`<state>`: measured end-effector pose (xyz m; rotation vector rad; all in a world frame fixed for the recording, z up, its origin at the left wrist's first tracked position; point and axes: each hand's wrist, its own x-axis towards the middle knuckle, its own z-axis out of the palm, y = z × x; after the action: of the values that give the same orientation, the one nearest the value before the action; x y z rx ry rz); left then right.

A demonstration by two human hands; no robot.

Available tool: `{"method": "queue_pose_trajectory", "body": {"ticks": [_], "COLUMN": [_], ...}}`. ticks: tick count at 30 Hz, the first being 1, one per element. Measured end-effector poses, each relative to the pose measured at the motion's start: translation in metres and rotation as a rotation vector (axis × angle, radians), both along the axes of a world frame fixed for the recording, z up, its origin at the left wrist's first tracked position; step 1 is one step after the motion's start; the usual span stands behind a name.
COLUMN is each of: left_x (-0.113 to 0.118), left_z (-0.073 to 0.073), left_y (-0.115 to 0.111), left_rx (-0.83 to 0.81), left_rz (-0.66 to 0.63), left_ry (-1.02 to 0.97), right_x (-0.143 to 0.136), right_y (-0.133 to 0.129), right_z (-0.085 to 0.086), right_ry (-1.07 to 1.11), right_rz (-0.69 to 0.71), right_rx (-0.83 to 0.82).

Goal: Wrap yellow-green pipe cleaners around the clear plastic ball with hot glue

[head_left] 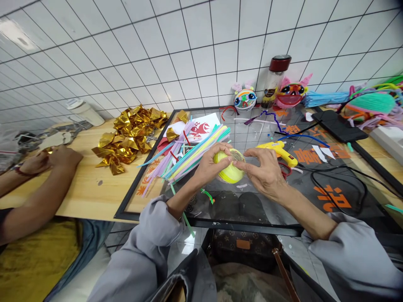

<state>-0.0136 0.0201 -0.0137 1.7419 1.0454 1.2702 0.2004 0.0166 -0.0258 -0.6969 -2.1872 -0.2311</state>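
Between my two hands, over the glass-like tabletop, is a round, bowl-like yellow piece (232, 173) with ridged rings. My left hand (211, 164) is closed round its left side, thumb lying across the top. From the right, my right hand (266, 171) pinches the rim with thumb and index finger. A yellow glue gun (278, 152) lies just behind my right hand. Beside my left hand is a bundle of pastel pipe cleaners (192, 153). A short green pipe cleaner piece (208, 195) lies in front of my left hand.
Two decorated animal faces (244, 100) and a lidded bottle (273, 86) stand by the tiled wall. Black cable (330, 191) curls at right, near a black phone-like slab (341, 126). Gold foil pieces (129, 136) lie at left, where another person's hands (59, 159) work.
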Motion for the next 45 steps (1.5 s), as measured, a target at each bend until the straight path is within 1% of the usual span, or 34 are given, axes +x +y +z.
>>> {"method": "queue_pose_trajectory", "body": {"ticks": [5, 10, 16, 20, 23, 29, 34, 38, 40, 42, 45], "left_x": [-0.001, -0.002, -0.002, -0.001, -0.001, -0.002, -0.002, -0.002, -0.002, -0.002, -0.001], "left_z": [0.0, -0.001, -0.001, -0.001, -0.001, -0.002, -0.007, -0.016, -0.018, -0.017, -0.011], "left_y": [0.0, 0.0, 0.0, 0.0, 0.0, 0.0, -0.001, 0.0, 0.001, 0.0, -0.003], "left_rx": [0.022, 0.025, 0.028, 0.018, 0.023, 0.028, -0.004, -0.072, -0.083, -0.085, -0.086], "left_rz": [-0.022, -0.023, -0.026, -0.023, -0.023, -0.043, -0.066, -0.097, -0.115, -0.119, -0.102], "left_ry": [0.004, 0.008, -0.018, -0.03, -0.027, -0.041, -0.108, -0.251, -0.286, -0.27, -0.202], "right_x": [0.0, 0.0, -0.001, -0.003, -0.006, -0.012, -0.013, -0.013, -0.013, -0.013, -0.013], "right_y": [0.0, -0.001, -0.005, -0.008, -0.01, -0.015, -0.017, -0.017, -0.017, -0.018, -0.019], "right_z": [0.0, 0.001, 0.006, 0.009, 0.008, 0.002, -0.001, -0.001, -0.001, -0.001, -0.001], "right_ry": [-0.006, -0.001, -0.026, -0.033, -0.027, 0.003, 0.023, 0.02, 0.015, 0.005, -0.006], "right_rz": [0.0, 0.002, 0.013, 0.029, 0.017, -0.027, -0.028, -0.017, -0.018, -0.019, -0.022], "right_rx": [0.033, 0.006, 0.014, -0.011, -0.005, 0.068, 0.092, 0.102, 0.114, 0.117, 0.113]}}
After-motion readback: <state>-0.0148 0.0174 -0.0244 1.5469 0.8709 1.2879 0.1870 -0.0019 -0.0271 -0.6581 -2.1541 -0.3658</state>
